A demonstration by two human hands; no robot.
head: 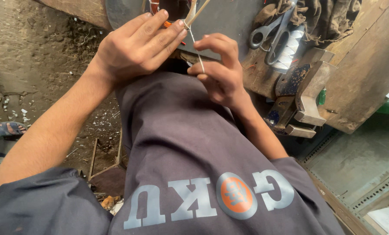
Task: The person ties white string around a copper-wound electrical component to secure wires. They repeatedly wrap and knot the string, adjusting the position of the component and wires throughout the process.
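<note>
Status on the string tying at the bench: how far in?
Mid-tie, it seems. Done: a pale string already wraps thin sticks at one spot. In hand: the left hand steadies the sticks while the right hand pulls the string taut. Left: the string's tail looks uncut, and the scissors lie untouched on the wooden bench. Whether the knot is closed cannot be seen.

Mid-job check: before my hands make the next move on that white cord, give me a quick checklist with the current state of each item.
1. Right hand pinching white cord: ok.
2. Left hand steadying the work at the thin sticks: ok.
3. Cord taut between sticks and fingers: ok.
4. Scissors on the wooden bench, beside the right hand: ok.
5. Cord tied off at the sticks: cannot tell.
</note>
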